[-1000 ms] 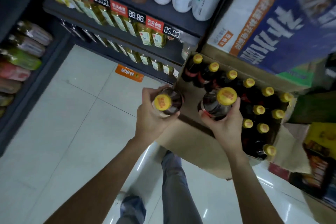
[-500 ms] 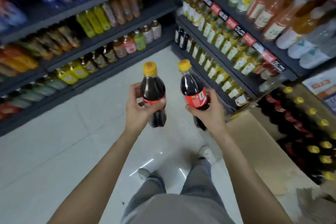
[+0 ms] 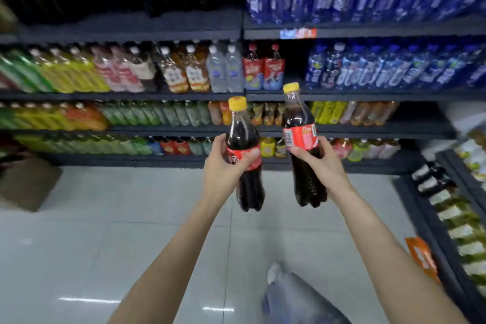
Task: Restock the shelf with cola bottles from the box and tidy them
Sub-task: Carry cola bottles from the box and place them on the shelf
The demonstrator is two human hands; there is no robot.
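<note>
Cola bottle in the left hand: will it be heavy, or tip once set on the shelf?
Cola bottle looks filled to the neck, so probably hefty. Tall and narrow, it may tip if nudged. Left hand wraps its label, suggesting a secure grip.

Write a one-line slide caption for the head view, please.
Left hand and right hand each hold a cola bottle, left bottle and right bottle, upright before drink shelves.

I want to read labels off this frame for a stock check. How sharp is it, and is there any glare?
Head view: the two cola bottles, held in the left hand and right hand, are fairly sharp; the shelves smear with motion blur toward the edges, worst top left; wide-angle bending shows at the sides; streaks of lamp glare lie on the floor.
</note>
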